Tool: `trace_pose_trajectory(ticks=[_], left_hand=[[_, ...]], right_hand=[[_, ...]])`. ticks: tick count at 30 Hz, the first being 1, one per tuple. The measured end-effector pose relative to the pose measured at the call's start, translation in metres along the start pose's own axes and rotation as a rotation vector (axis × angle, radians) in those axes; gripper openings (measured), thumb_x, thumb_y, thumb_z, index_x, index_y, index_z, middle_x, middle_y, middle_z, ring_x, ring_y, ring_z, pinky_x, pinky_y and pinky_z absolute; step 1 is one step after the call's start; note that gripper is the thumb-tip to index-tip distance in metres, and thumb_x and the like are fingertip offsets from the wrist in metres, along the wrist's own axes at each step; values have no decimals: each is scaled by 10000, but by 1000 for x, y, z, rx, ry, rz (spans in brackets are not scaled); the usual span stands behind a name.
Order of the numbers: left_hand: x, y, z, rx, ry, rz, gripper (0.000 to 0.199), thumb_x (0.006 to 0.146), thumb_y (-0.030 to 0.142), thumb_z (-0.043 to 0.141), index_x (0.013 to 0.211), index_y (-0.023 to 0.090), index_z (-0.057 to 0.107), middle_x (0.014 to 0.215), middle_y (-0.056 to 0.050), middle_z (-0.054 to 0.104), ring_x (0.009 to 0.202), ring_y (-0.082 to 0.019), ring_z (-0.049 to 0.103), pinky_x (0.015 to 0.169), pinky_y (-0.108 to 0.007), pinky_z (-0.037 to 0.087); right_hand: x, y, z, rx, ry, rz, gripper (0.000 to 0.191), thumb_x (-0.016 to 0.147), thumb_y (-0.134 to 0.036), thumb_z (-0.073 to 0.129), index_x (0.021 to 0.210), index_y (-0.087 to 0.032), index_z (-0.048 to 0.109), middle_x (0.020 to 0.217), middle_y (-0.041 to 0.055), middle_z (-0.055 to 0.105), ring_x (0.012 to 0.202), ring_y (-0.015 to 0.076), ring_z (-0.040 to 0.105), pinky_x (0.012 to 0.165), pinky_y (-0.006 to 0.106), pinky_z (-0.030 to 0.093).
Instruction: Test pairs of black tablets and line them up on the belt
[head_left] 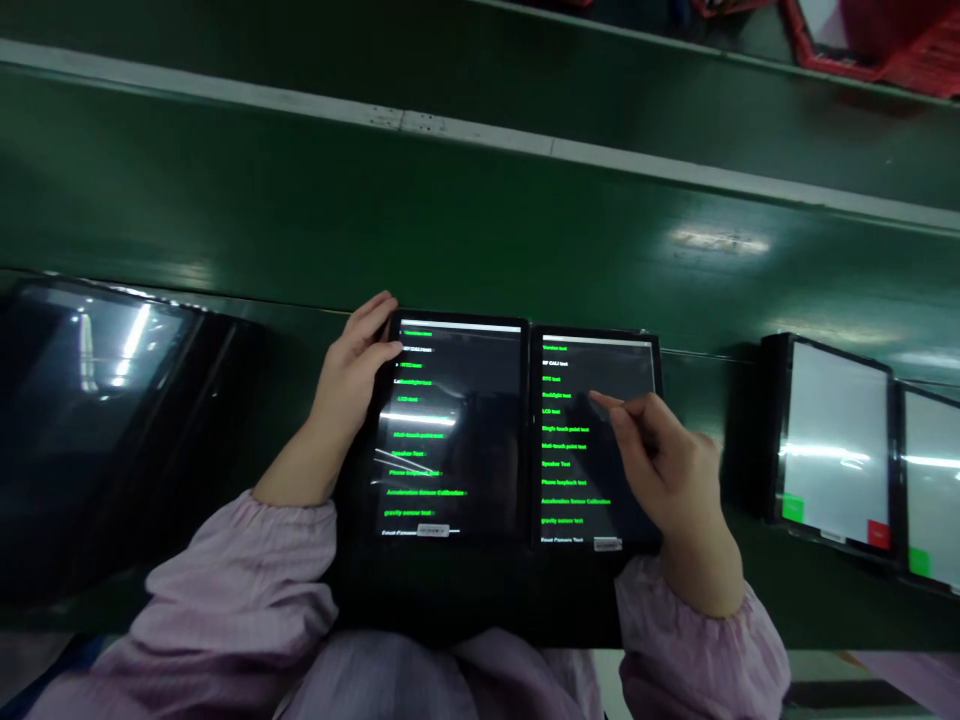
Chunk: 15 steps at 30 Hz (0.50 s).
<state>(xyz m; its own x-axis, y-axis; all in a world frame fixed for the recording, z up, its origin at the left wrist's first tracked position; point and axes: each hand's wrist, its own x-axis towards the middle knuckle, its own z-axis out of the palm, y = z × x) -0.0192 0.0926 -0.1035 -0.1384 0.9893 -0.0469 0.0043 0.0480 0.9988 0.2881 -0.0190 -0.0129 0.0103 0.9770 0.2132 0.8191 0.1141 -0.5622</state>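
Note:
Two black tablets lie side by side in front of me, their dark screens listing lines of mostly green text. My left hand (360, 355) grips the upper left edge of the left tablet (480, 430), thumb on the front and fingers round the corner. Over the right tablet (574, 420) is my right hand (667, 460), its index finger stretched toward the middle of the screen and the other fingers curled in. Whether the fingertip touches the glass I cannot tell. Small white labels sit at the lower edge of both tablets.
On the right stand a tablet with a pale screen (836, 440) and another pale-screened tablet (932, 470), both with coloured corner squares. Dark, glossy panels (112, 430) lie at the left. Red bins (900, 60) sit at the upper right, beyond a pale strip (480, 135) across the green surface.

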Motion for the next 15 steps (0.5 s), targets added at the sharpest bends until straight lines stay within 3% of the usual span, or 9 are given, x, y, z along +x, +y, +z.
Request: trace_pose_trajectory(ticks=[4, 8, 12, 15], left_hand=[[3, -7, -11, -85, -119, -47, 501, 638, 228, 738, 1134, 251, 803, 1522, -70, 658, 1540, -365, 475, 1319, -549, 318], [1, -10, -20, -8, -265, -79, 817, 586, 255, 805, 1395, 266, 692, 1689, -95, 490, 1589, -399, 389, 1319, -584, 277], [1, -12, -16, 69, -288, -49, 943, 582, 308, 837, 1492, 234, 598, 1766, -135, 339, 1626, -425, 296, 1321, -583, 257], [-1, -4, -18, -5, -237, -73, 912, 552, 340, 847, 1428, 209, 631, 1716, -183, 418, 1614, -441, 320, 1317, -598, 267]], right_hand=[[-3, 1, -1, -11, 12, 8, 332, 1067, -389, 534, 780, -229, 588, 862, 45, 851, 353, 59, 417, 374, 214, 321], [-8, 3, -5, -34, 149, 29, 290, 1052, -362, 554, 813, -230, 651, 501, -56, 615, 352, 80, 391, 391, 224, 268], [-12, 6, -6, 2, 174, 71, 303, 1039, -373, 564, 776, -233, 617, 514, -48, 630, 347, 94, 452, 395, 225, 315], [-15, 7, -6, 28, 212, 73, 288, 1047, -375, 565, 813, -229, 647, 520, -43, 648, 354, 106, 506, 401, 224, 353]])
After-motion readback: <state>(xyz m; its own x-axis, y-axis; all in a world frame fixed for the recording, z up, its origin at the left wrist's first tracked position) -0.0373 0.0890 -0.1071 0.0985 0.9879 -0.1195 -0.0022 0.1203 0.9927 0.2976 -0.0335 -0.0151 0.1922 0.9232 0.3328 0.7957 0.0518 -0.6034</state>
